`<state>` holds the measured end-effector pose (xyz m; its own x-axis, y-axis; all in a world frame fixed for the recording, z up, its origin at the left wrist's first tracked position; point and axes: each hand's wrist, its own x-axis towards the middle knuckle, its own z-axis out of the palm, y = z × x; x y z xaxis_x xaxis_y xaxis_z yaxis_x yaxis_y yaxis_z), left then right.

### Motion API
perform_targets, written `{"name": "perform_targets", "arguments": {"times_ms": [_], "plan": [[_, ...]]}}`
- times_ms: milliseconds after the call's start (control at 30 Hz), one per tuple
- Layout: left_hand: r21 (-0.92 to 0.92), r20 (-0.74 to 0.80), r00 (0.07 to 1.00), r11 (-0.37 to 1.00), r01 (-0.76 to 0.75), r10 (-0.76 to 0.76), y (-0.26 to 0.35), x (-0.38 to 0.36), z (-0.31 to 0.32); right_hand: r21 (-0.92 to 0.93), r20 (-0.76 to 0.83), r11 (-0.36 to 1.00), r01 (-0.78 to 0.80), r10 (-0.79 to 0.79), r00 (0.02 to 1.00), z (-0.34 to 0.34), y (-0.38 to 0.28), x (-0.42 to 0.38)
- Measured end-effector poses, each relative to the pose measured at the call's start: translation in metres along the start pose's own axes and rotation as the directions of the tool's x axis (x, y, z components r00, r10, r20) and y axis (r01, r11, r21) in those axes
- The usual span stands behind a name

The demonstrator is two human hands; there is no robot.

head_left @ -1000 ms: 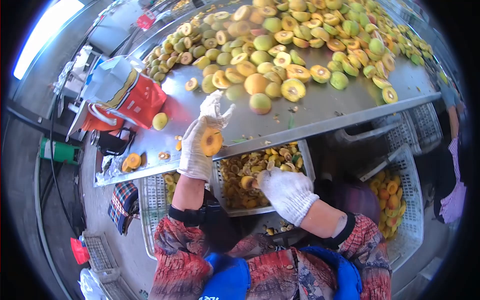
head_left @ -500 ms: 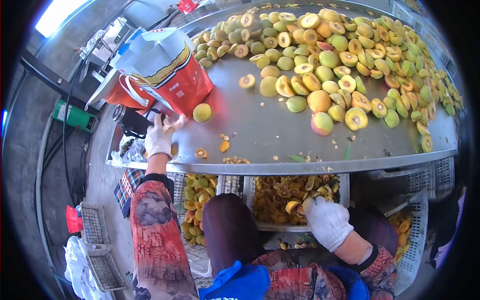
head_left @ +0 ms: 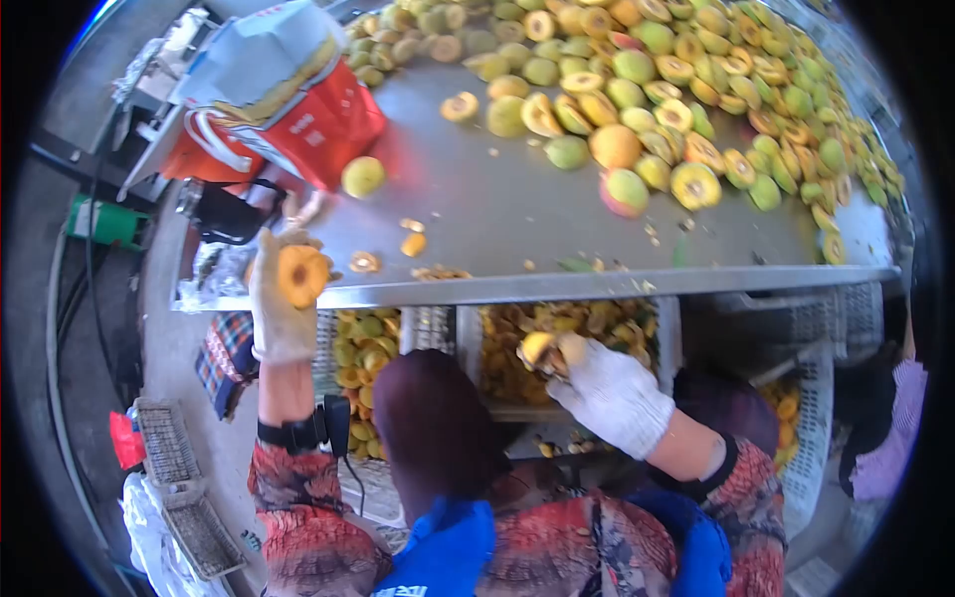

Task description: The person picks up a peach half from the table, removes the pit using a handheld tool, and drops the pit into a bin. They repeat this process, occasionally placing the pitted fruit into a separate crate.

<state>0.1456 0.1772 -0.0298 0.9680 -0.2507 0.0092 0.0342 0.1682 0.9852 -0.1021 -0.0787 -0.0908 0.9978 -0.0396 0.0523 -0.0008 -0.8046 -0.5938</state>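
Note:
My left hand, in a white glove, is raised at the table's front left edge. Its fingers curl round an orange peach half, cut face showing the hollow. My right hand, also gloved, is closed above the crate of cut fruit below the table edge. At its fingertips is a yellow peach piece; a small dark object beside it is too blurred to name. A black flask and a whole-looking yellow-green peach are near my left hand.
Halved peaches are heaped across the back and right of the metal table. A red and white bag stands at the left. Another crate of peach halves sits below. Pits and scraps lie near the front edge.
My left hand has drawn back from beside the flask, and a peach half now shows in it. My right hand has lifted slightly and moved left with its piece. The camera view has shifted.

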Motion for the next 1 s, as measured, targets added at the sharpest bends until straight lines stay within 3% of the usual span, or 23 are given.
{"name": "perform_targets", "arguments": {"times_ms": [33,167,200,233,300,333,433,500,567,600,700,767,800,900,1000], "plan": [[0.112,0.052,0.998,0.993,-0.025,0.019,-0.004,-0.024,0.028,-0.071,-0.039,0.997,0.035,-0.038,0.999,0.000,0.001,-0.001],[0.463,0.235,0.966,0.886,-0.009,-0.112,-0.036,-0.091,0.111,-0.286,0.048,0.956,-0.067,0.085,0.995,0.003,0.005,-0.008],[0.603,0.440,0.896,0.722,-0.339,0.053,-0.050,-0.096,0.122,-0.333,0.043,0.940,-0.068,0.087,0.995,0.002,0.006,-0.011],[0.625,0.650,0.746,0.456,-0.634,0.147,-0.065,-0.100,0.132,-0.377,0.036,0.924,-0.068,0.087,0.996,0.000,0.006,-0.013],[0.752,0.657,0.754,0.079,-0.655,0.006,-0.081,-0.120,0.155,-0.382,0.048,0.919,-0.097,0.125,0.991,-0.010,0.007,-0.014],[0.746,0.662,0.750,0.093,-0.659,0.001,-0.085,-0.124,0.159,-0.395,0.061,0.912,-0.114,0.150,0.987,-0.015,0.008,-0.016],[0.675,0.526,0.836,0.522,-0.521,0.154,-0.097,-0.118,0.152,-0.397,-0.018,0.909,-0.125,0.128,0.992,-0.019,0.016,-0.022],[0.553,0.365,0.931,0.807,-0.208,-0.011,-0.093,-0.121,0.150,-0.388,-0.056,0.911,-0.140,0.128,0.990,-0.018,0.019,-0.024],[0.324,0.259,0.938,0.936,0.141,-0.231,-0.084,-0.122,0.155,-0.375,-0.045,0.905,-0.199,0.197,0.979,-0.020,0.023,-0.025],[0.256,0.233,0.936,0.945,0.203,-0.264,-0.078,-0.122,0.158,-0.304,-0.065,0.930,-0.208,0.197,0.978,-0.022,0.023,-0.026],[-0.235,0.282,0.899,0.884,0.404,-0.335,-0.081,-0.119,0.160,-0.049,-0.081,0.985,-0.167,0.163,0.983,-0.031,0.015,-0.026],[-0.283,0.305,0.883,0.851,0.443,-0.358,-0.082,-0.120,0.164,0.158,-0.058,0.981,-0.109,0.120,0.991,-0.035,0.008,-0.031],[-0.316,0.350,0.869,0.830,0.460,-0.349,-0.084,-0.121,0.166,0.164,0.043,0.976,-0.145,0.140,0.989,-0.032,0.006,-0.030],[-0.395,0.394,0.858,0.781,0.483,-0.330,-0.085,-0.127,0.178,0.221,0.002,0.968,-0.118,0.121,0.993,-0.018,0.009,-0.033],[-0.415,0.370,0.875,0.787,0.457,-0.313,-0.083,-0.131,0.187,0.147,0.026,0.981,-0.128,0.125,0.992,-0.009,0.013,-0.034]]}}
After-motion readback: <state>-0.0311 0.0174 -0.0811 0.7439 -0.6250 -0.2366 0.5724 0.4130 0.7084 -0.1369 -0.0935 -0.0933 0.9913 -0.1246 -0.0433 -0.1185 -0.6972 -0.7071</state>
